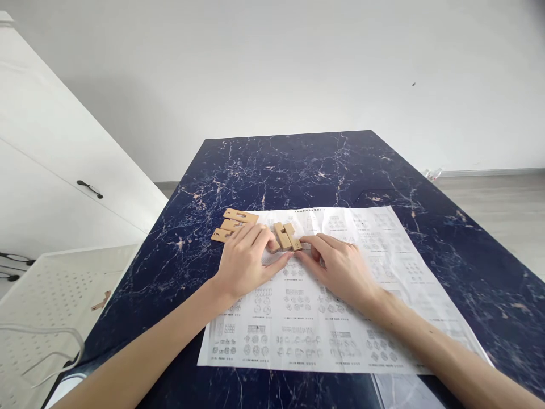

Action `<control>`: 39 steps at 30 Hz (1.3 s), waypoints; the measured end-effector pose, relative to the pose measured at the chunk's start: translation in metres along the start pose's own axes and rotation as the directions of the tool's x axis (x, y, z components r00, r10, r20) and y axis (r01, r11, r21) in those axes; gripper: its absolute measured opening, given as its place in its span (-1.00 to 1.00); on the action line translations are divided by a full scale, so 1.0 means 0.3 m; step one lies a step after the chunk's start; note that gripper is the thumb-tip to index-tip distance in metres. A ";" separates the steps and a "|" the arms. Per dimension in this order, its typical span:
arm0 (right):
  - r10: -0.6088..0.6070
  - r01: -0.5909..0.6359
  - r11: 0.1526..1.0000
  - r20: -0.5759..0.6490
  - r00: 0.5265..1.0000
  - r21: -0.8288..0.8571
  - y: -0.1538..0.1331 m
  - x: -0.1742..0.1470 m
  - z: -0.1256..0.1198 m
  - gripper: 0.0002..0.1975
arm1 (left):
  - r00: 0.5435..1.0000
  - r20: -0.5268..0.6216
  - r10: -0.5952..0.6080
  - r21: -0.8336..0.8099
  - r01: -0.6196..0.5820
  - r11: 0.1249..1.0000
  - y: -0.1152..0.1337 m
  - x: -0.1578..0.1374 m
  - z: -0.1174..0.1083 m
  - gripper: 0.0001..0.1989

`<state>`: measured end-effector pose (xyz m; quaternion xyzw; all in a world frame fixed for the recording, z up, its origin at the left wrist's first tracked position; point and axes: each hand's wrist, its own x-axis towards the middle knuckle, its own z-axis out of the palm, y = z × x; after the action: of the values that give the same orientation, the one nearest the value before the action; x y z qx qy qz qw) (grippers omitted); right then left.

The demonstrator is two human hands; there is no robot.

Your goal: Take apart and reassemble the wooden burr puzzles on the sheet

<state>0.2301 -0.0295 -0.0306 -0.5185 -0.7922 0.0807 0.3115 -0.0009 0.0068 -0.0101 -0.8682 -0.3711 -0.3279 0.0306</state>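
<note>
Several small notched wooden puzzle pieces (283,236) lie side by side on a printed sheet, between my two hands. My left hand (247,258) comes from the left with its fingers curled over the left end of the row, its thumb stretched along the front. From the right, my right hand (338,264) pinches the near end of the rightmost wooden puzzle piece (293,236) between thumb and forefinger. Beyond my left knuckles lie flat wooden pieces, one marked 2 (232,214) and one marked 3 (220,234). My left fingers partly hide these.
The creased instruction sheet (298,312), covered in small diagrams, spreads over the dark blue marbled table (272,165). On the left, a white perforated surface (55,284) carries a cable (63,329) and a small wooden piece (101,300). A white cabinet (63,147) stands behind it.
</note>
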 end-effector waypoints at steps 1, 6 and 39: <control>-0.012 0.012 1.000 0.008 1.000 -0.008 0.002 0.000 0.002 -0.73 | 1.000 0.006 -0.001 -0.008 0.001 1.000 0.000 0.002 -0.001 -0.69; -0.075 0.077 0.996 0.053 0.996 -0.041 0.009 0.003 0.009 -0.67 | 0.990 0.138 -0.008 -0.078 0.019 0.997 -0.008 -0.001 0.008 -0.51; 0.214 -0.268 0.866 0.170 0.962 0.421 0.070 0.029 -0.024 -0.71 | 0.919 0.172 -0.354 0.198 0.319 0.927 0.097 -0.216 -0.049 -0.58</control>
<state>0.2483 -0.0140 -0.0307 -0.5237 -0.6992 0.3266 0.3608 -0.0226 -0.0589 -0.0315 -0.8147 -0.5422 -0.2053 0.0073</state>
